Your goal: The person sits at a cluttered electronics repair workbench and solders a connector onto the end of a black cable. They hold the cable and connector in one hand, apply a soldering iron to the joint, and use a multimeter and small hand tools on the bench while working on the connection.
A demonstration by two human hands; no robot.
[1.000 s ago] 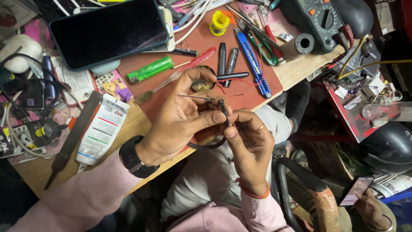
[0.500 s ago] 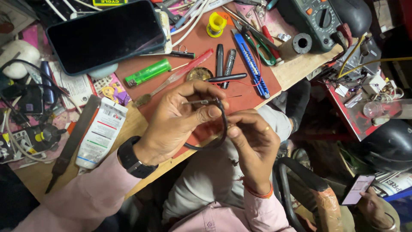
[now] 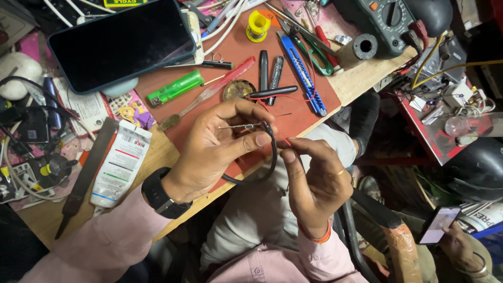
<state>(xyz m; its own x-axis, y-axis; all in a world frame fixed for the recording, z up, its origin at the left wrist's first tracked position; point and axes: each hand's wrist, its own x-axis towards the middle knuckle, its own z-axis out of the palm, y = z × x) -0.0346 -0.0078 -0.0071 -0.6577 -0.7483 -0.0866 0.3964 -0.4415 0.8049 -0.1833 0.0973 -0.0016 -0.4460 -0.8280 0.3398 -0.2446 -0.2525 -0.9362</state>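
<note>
My left hand [image 3: 217, 144] pinches the end of a black cable [image 3: 270, 157] between thumb and fingers; the cable loops down and back under the palm. Thin bare wire strands [image 3: 238, 126] stick out of the cable end toward the left. My right hand [image 3: 314, 178] sits just right of it, thumb and forefinger pinched on a thin red wire [image 3: 285, 141] coming from the same cable end. Both hands hover over the near edge of the red mat [image 3: 230, 57] on the wooden bench [image 3: 162, 152].
On the mat lie a green lighter [image 3: 174, 88], black pens [image 3: 263, 68], a blue utility knife [image 3: 301, 71], green-handled cutters [image 3: 319, 55], a yellow solder spool [image 3: 258, 24]. A phone [image 3: 120, 42] lies back left, a white tube [image 3: 120, 162] left, a multimeter [image 3: 385, 21] back right. Another person's hand holds a phone [image 3: 440, 225] lower right.
Both hands have shifted slightly right and down. The cable loop has swung open below my left hand, and my right fingers now pinch the red wire apart from the strands.
</note>
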